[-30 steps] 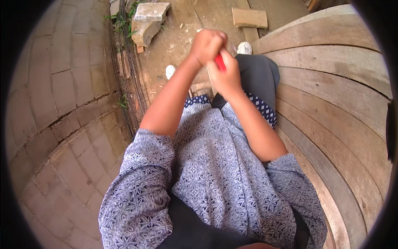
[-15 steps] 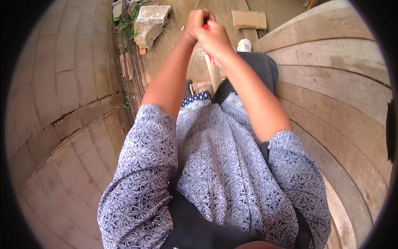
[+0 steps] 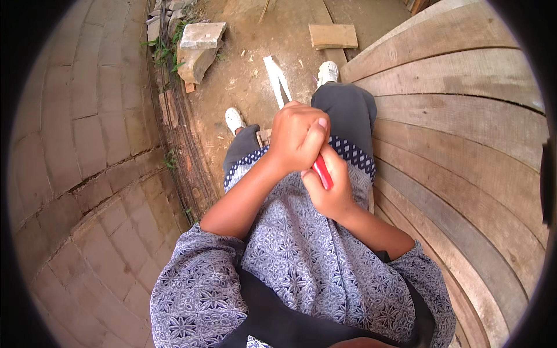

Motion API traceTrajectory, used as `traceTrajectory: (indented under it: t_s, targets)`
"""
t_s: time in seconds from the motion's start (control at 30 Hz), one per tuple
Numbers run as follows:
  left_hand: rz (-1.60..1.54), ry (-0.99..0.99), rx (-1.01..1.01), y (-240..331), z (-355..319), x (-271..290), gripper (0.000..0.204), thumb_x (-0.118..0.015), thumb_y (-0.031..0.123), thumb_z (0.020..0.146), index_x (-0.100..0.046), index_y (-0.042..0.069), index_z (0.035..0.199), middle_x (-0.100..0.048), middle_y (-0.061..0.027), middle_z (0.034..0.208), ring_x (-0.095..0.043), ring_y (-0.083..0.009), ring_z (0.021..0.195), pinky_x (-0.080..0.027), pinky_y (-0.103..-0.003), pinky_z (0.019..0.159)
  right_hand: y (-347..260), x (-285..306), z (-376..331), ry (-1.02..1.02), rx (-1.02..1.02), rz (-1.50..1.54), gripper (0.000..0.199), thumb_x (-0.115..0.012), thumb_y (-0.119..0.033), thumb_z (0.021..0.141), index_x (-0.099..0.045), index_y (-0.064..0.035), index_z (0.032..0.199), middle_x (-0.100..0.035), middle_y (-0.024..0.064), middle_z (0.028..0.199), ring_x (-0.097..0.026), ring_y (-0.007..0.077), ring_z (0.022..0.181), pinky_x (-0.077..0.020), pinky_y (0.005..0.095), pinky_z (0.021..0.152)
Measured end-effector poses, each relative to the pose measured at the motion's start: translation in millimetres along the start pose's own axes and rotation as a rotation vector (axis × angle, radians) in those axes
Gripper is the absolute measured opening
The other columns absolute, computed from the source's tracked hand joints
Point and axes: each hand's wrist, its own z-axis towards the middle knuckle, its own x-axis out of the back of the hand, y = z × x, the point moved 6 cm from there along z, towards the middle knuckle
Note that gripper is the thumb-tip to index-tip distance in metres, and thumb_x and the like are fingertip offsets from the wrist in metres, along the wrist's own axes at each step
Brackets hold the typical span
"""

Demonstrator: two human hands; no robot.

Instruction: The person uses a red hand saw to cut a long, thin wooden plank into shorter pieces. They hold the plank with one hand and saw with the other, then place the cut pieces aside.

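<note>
My left hand is closed in front of my lap. Beyond its knuckles a pale, narrow strip sticks out, forked into two thin lengths, looking like split wood or bamboo. Just behind and to the right, my right hand wraps round a red handle. The two hands touch, and the left thumb lies over the right hand's fingers. Whatever the handle belongs to is hidden between the palms, as is the strip's near end.
A plank wall curves along my right, with a grey block wall on my left. Stone blocks and thin dark rods lie beside it. A wooden block sits ahead on the dirt floor, near my shoe.
Both hands have come back from far ahead to just before my lap. The pale strip now points away beyond the left hand, where before it showed on the near side of the hands.
</note>
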Motion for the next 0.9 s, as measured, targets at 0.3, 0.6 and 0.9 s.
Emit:
traceTrajectory:
  t_s: [0.3, 0.6, 0.9]
  targets:
    - [-0.102, 0.111, 0.078, -135, 80, 35, 0.041, -0.039, 0.028, 0.087, -0.062, 0.002, 0.064, -0.059, -0.0161, 0.061, -0.058, -0.0302, 0.058, -0.046, -0.041, 0.059, 54, -23, 143, 0.031, -0.157, -0.005, 0.042, -0.061, -0.017, 0.083, -0.058, 0.0035, 0.12, -0.067, 0.0195, 0.086, -0.067, 0.0237, 0.078, -0.0509, 0.0355, 0.071]
    - [-0.075, 0.205, 0.03, -85, 36, 62, 0.046, -0.04, 0.038, 0.097, -0.067, 0.001, 0.09, -0.065, -0.0063, 0.086, -0.058, -0.0155, 0.076, -0.045, -0.031, 0.068, 73, -32, 112, -0.013, -0.047, -0.068, 0.071, -0.063, -0.014, 0.079, -0.042, -0.0022, 0.146, -0.068, 0.0173, 0.107, -0.067, 0.0194, 0.091, -0.0512, 0.031, 0.082]
    - [0.186, 0.543, -0.586, 150, -46, 252, 0.044, -0.043, 0.038, 0.098, -0.067, 0.002, 0.098, -0.065, -0.0082, 0.095, -0.059, -0.0181, 0.084, -0.045, -0.033, 0.074, 81, -13, 116, 0.012, 0.102, -0.111, 0.07, -0.064, -0.014, 0.084, -0.039, -0.0032, 0.149, -0.064, 0.0098, 0.094, -0.058, 0.0122, 0.07, -0.0492, 0.0282, 0.066]
